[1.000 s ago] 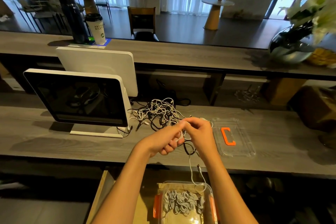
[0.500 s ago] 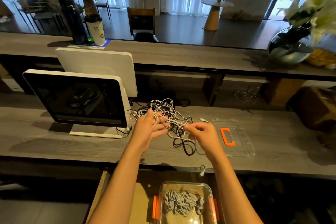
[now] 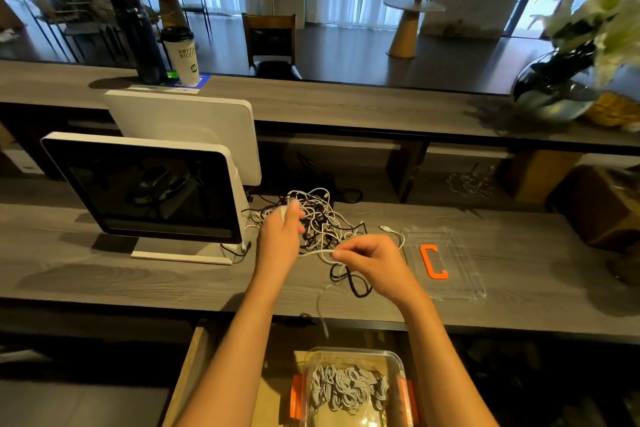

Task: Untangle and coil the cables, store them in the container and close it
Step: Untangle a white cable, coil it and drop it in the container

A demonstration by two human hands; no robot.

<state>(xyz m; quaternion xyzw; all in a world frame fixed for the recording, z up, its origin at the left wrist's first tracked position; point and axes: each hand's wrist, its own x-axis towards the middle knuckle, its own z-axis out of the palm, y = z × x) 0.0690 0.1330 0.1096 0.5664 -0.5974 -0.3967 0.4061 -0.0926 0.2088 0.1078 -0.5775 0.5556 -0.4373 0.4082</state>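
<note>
A tangle of white and black cables (image 3: 320, 218) lies on the grey wooden counter (image 3: 519, 274), right of a white monitor. My left hand (image 3: 280, 236) reaches into the tangle's left side, its fingers curled round white strands. My right hand (image 3: 372, 262) pinches a white cable that runs taut between both hands; its loose end (image 3: 322, 312) hangs over the counter's front edge. Below, in an open drawer, a clear container (image 3: 353, 388) with orange clips holds coiled grey cables. Its clear lid (image 3: 441, 262) with an orange clip lies flat on the counter to the right.
The white monitor (image 3: 145, 191) on its stand blocks the left side. On the upper ledge stand a dark bottle (image 3: 138, 38), a paper cup (image 3: 181, 57) and, far right, a vase with white flowers (image 3: 568, 80). A brown box (image 3: 602, 208) sits at the right edge.
My hands were together near the counter's front holding one cable; they have moved apart. The left hand went up into the tangle, and the white cable is now stretched between them.
</note>
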